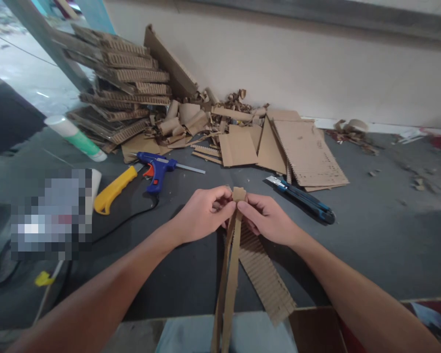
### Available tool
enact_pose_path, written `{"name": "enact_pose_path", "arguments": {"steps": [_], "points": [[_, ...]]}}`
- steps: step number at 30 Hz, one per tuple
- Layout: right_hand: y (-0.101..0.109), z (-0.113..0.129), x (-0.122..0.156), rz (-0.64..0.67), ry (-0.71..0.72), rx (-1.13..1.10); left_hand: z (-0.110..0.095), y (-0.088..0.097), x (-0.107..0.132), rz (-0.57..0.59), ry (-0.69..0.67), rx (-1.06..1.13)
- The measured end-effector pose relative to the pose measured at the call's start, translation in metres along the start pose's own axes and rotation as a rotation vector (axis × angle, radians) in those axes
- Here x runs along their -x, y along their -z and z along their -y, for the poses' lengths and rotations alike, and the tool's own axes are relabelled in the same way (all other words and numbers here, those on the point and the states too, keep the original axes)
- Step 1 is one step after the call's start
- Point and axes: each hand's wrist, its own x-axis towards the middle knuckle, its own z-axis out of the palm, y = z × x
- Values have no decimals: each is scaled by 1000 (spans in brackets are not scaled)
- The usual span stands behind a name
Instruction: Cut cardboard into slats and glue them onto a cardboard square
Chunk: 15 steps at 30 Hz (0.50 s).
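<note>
Long thin cardboard strips (pixel 232 274) hang down past the table's front edge, their upper end pinched between both hands. My left hand (pixel 206 211) is closed on that end from the left, thumb and fingertips pressed together. From the other side my right hand (pixel 266 215) grips it too, its thumb tip close to the left thumb. A short folded piece of cardboard sticks up above the fingertips. Beneath the hands lies a wider ribbed cardboard piece (pixel 266 272), slanting to the front right. Whether the fingers also touch it cannot be made out.
A blue hot glue gun (pixel 158 169) and a yellow-handled tool (pixel 115 189) lie left, near a white-green bottle (pixel 75 137). A utility knife (pixel 301 198) lies right. Behind are cardboard sheets (pixel 310 149), curled scraps (pixel 185 117) and stacked cardboard pieces (pixel 121 76) against the wall.
</note>
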Motion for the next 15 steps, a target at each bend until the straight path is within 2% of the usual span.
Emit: {"name": "enact_pose_path", "arguments": {"steps": [3, 8, 15], "points": [[-1, 0, 0, -84, 11, 40, 0, 0, -1, -32, -12, -47], [-4, -1, -1, -81, 61, 47, -2, -1, -1, -31, -33, -79], [-7, -6, -2, -17, 22, -205, -6, 1, 0, -44, -73, -141]]}}
